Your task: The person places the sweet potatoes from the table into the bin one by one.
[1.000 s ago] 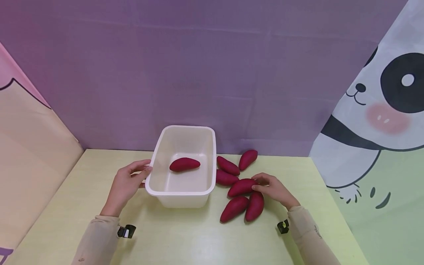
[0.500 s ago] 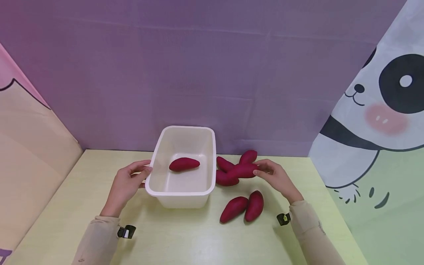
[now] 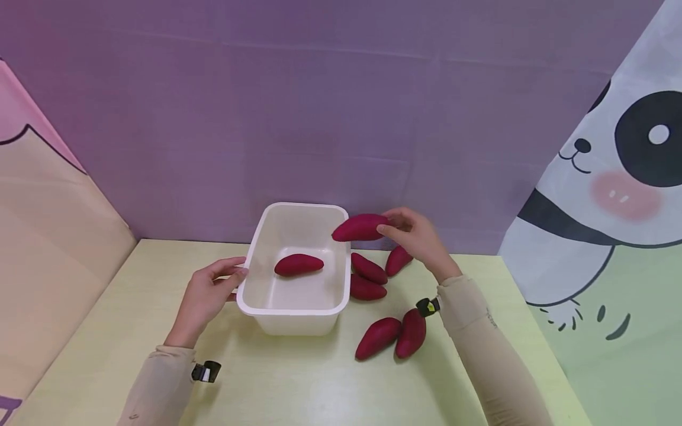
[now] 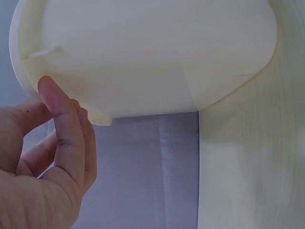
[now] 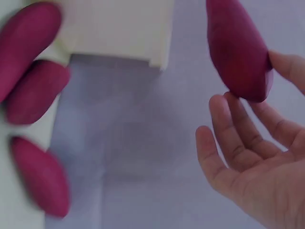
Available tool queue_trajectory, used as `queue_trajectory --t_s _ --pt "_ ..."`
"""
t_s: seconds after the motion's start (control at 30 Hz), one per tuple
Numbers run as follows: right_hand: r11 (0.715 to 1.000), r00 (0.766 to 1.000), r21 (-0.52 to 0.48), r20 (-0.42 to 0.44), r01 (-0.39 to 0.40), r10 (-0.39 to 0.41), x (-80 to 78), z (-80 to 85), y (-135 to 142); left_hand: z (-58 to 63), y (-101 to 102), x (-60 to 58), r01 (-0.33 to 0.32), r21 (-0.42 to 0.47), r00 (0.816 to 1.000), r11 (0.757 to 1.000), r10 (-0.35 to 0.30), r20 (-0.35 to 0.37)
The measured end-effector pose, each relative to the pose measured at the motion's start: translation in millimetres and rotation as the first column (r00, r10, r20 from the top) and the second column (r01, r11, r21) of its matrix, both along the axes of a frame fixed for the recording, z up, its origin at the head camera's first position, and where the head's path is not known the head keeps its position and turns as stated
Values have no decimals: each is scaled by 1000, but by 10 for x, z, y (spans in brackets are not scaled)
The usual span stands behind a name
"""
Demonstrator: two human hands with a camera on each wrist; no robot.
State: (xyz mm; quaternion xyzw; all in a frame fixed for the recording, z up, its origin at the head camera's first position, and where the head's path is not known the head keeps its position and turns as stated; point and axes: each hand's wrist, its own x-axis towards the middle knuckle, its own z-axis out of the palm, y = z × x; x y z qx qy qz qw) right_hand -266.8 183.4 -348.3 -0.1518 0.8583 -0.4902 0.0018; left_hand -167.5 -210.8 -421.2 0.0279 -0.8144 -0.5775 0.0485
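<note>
A white plastic bin (image 3: 296, 324) stands on the table, with one dark red sweet potato (image 3: 299, 264) lying on its floor. My left hand (image 3: 205, 297) pinches the bin's left rim; in the left wrist view its fingers (image 4: 69, 138) bend up against the underside of the rim. Raised at the bin's far right corner, a second sweet potato (image 3: 356, 228) is pinched at its right end by my right hand (image 3: 418, 238). The right wrist view has that held sweet potato (image 5: 240, 52) between thumb and fingertips, its tip cut off by the frame.
Right of the bin, two sweet potatoes (image 3: 369, 268) lie against its side, with another sweet potato (image 3: 397, 261) beside the right hand. Nearer the front, two more sweet potatoes (image 3: 378, 338) touch each other. A purple cloth backdrop (image 3: 319, 118) rises behind the table (image 3: 288, 384).
My right hand has picked up a sweet potato from the pile and carried it up, away and leftward to the bin's far right corner. The left hand keeps its place on the rim.
</note>
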Motion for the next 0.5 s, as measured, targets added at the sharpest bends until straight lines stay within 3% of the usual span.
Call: queue_trajectory --t_s 0.23,0.5 --pt "995 999 99 -21 34 -32 -253 164 -703 17 18 4 -7 -7 1000 1000 7 10" --pt "975 994 201 38 91 -101 -383 204 -1318 31 49 0 -4 -17 1000 1000 5 17"
